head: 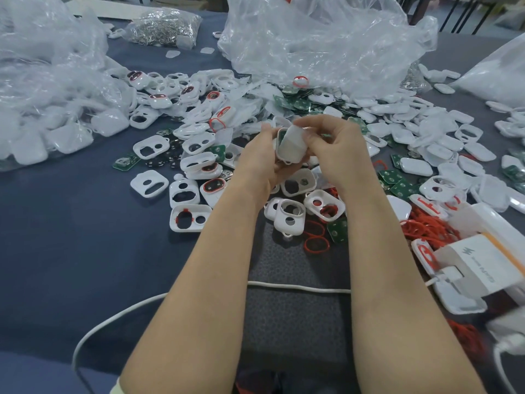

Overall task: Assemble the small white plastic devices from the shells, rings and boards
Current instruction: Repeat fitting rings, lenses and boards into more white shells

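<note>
Both my hands meet above the middle of the table on one small white device (291, 146). My left hand (255, 160) grips its open shell from the left and below. My right hand (338, 149) pinches a white cover that sits tilted over that shell. A pile of white shells with two holes (150, 149) lies under and around my hands. Some shells carry red rings (214, 185). Green boards (397, 184) are scattered to the right and behind. Loose red rings (315, 243) lie near my right forearm.
Big clear plastic bags (321, 38) of white parts stand at the back, left and right. A bag of small metal parts (164, 27) sits far back. A white charger box (471, 268) is at the right. A white cable (119, 317) crosses the dark cloth near me.
</note>
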